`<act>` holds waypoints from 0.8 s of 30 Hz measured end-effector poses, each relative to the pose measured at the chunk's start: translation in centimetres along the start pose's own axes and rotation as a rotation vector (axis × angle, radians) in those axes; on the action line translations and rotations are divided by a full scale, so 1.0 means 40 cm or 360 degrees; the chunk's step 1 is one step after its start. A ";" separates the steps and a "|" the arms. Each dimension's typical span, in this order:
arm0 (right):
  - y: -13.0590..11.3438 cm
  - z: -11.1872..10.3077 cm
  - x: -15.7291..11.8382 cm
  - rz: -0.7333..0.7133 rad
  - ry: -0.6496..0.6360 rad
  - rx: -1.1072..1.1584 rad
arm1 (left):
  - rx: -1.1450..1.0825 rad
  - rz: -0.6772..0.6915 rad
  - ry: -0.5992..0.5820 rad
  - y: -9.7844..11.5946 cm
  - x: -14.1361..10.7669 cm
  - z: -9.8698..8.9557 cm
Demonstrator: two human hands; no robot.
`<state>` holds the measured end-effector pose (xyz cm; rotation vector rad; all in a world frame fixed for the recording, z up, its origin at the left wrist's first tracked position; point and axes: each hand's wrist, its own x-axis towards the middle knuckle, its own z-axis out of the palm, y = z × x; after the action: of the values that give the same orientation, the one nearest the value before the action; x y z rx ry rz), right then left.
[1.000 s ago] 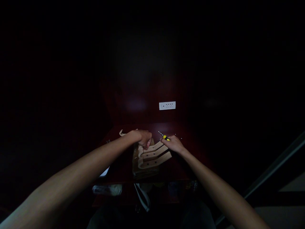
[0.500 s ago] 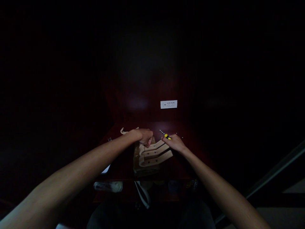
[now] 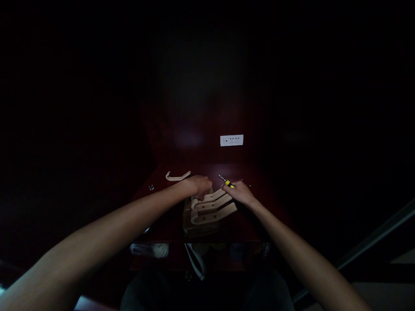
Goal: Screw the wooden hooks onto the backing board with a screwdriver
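My right hand [image 3: 242, 193] is closed round a screwdriver [image 3: 230, 184] with a yellow and black handle, its metal tip pointing up and to the left. Several pale wooden hooks [image 3: 216, 214] lie side by side across a brown block [image 3: 191, 231], with dark holes or screw heads along them. Over the farthest of these hooks, my left hand [image 3: 202, 186] is closed, knuckles up; whatever its fingers hold is hidden. Another wooden hook [image 3: 177, 178] lies apart on the dark red tabletop [image 3: 168, 201], behind my left wrist.
Small metal pieces [image 3: 151, 187] lie on the left of the table. A white socket plate [image 3: 231, 140] is on the back wall. Under the table edge are a plastic-wrapped item [image 3: 149, 250] and a hanging pale strap [image 3: 196, 262]. The surroundings are very dark.
My left hand has shifted slightly right, uncovering more of the separate hook and the small metal pieces. The screwdriver stays in my right hand. The view has moved a little.
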<state>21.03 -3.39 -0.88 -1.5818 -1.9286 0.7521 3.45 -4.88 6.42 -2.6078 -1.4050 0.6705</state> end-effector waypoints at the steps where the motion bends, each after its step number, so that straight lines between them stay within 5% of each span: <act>1: -0.001 0.000 0.000 -0.0001 0.0000 -0.0001 | 0.0028 0.0010 0.0006 0.001 0.001 0.002; 24: 0.012 0.005 0.008 0.0000 -0.0008 0.0023 | 0.0008 0.0057 -0.0029 0.003 0.011 0.018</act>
<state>21.15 -3.02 -1.33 -1.5723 -1.9227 0.7694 3.44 -4.67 5.60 -2.6354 -1.3629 0.7032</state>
